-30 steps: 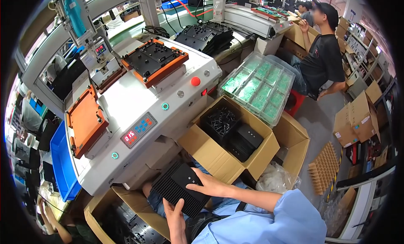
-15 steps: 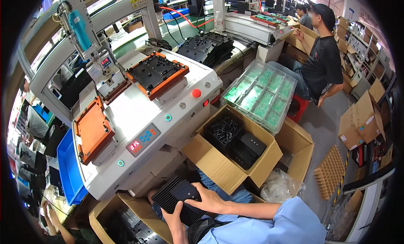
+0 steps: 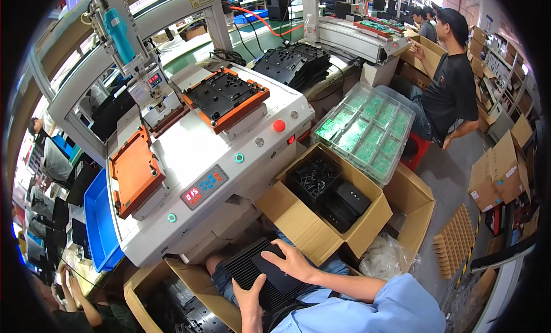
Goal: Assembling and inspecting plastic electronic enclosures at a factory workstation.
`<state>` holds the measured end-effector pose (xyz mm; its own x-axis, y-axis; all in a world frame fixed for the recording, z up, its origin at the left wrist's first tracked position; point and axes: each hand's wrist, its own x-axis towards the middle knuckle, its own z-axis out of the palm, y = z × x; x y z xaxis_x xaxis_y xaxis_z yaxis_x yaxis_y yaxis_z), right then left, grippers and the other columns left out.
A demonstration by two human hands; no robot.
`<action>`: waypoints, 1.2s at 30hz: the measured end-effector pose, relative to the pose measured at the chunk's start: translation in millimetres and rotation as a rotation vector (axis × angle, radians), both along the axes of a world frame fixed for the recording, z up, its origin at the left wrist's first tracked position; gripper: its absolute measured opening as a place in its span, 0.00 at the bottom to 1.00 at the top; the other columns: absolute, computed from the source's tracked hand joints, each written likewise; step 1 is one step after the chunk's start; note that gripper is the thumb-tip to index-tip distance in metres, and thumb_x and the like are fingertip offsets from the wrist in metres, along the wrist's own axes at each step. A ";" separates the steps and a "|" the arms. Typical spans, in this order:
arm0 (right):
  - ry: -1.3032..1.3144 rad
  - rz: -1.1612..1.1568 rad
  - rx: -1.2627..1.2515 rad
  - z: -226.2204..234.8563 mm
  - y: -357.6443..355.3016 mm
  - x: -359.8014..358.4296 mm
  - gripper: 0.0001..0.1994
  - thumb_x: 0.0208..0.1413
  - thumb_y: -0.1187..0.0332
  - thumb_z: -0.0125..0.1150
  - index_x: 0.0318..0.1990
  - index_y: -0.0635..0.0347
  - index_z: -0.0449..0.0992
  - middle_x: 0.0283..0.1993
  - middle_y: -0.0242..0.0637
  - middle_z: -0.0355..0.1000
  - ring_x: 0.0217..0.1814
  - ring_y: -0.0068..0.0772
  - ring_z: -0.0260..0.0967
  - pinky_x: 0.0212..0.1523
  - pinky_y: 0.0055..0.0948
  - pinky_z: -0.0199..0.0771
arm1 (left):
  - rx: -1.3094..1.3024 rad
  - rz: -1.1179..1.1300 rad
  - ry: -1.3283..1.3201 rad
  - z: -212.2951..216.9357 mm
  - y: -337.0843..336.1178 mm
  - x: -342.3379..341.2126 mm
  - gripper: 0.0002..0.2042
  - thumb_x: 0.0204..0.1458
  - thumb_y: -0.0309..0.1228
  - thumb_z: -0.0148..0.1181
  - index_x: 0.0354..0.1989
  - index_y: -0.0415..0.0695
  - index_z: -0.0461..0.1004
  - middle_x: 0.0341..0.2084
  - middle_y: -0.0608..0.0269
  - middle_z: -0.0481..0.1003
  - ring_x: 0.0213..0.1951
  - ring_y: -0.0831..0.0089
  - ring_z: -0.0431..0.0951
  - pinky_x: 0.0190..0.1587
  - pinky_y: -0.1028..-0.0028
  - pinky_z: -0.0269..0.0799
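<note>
A black finned heat-sink housing (image 3: 243,265) rests on my lap, its parallel ridges facing up. On its ridged face lies a smooth black plate (image 3: 279,278) with small holes; whether it is fixed there I cannot tell. My left hand (image 3: 250,298) grips the housing's near left side with the thumb on top. My right hand (image 3: 291,263) holds the far right edge, fingers curled over it and the thumb by the plate. The undersides of both hands' grip are hidden.
Ahead stands a white machine (image 3: 229,178) with orange fixtures (image 3: 138,172). An open carton (image 3: 367,227) with black parts is at the right, below a clear tray (image 3: 396,166) of green boards. Another carton (image 3: 143,293) sits at the lower left. A seated co-worker (image 3: 453,74) is beyond.
The smooth plate now sits further right and nearer me against the housing, with more ridges showing. My right hand's fingers have spread toward the far edge. The whole view has shifted slightly.
</note>
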<state>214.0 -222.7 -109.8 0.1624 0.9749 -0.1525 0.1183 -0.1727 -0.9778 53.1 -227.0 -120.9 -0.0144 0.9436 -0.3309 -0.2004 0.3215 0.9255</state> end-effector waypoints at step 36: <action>0.288 0.239 -0.076 128.8 61.1 43.9 0.14 0.60 0.67 0.54 0.50 0.64 0.67 0.45 0.33 0.72 0.46 0.19 0.68 0.46 0.21 0.69 | 1.280 -0.089 0.778 56.5 48.1 -82.8 0.22 0.41 0.14 0.58 0.46 0.49 0.71 0.56 0.43 0.64 0.61 0.34 0.58 0.59 0.44 0.57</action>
